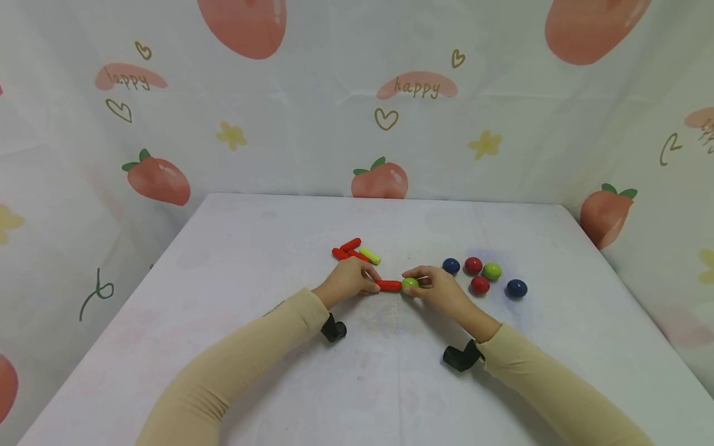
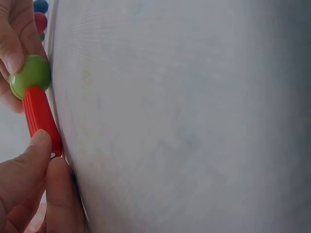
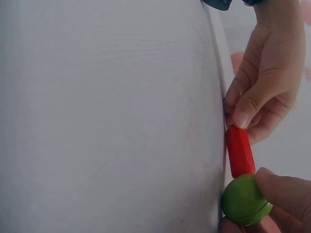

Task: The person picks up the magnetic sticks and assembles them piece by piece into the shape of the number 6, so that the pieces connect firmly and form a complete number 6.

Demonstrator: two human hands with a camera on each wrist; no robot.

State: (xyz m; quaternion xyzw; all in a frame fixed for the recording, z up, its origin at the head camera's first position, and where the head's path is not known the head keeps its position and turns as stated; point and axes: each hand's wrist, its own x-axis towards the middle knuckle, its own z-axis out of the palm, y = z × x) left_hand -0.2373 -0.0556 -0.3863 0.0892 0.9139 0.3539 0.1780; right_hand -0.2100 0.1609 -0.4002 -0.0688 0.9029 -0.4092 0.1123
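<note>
My left hand (image 1: 348, 280) pinches one end of a red ribbed stick (image 1: 388, 285) between thumb and fingers, just over the white table. At the stick's other end is a green ball (image 1: 409, 283), gripped by the thumb and fingers of my right hand (image 1: 444, 291). Stick and ball meet end to end in both wrist views, where the red stick (image 2: 41, 116) butts against the green ball (image 3: 245, 200). A seam line runs round the ball. Behind my left hand lie several red sticks (image 1: 351, 244) and a yellow-green stick (image 1: 370, 256).
Right of my right hand sit loose balls: two dark blue, one nearest (image 1: 450, 266) and one farther out (image 1: 516, 288), two red (image 1: 473, 266), and another green ball (image 1: 493, 271). The white table (image 1: 234, 248) backs onto a fruit-printed curtain (image 1: 312, 124). Black wrist mounts (image 1: 462, 357) hang under both sleeves.
</note>
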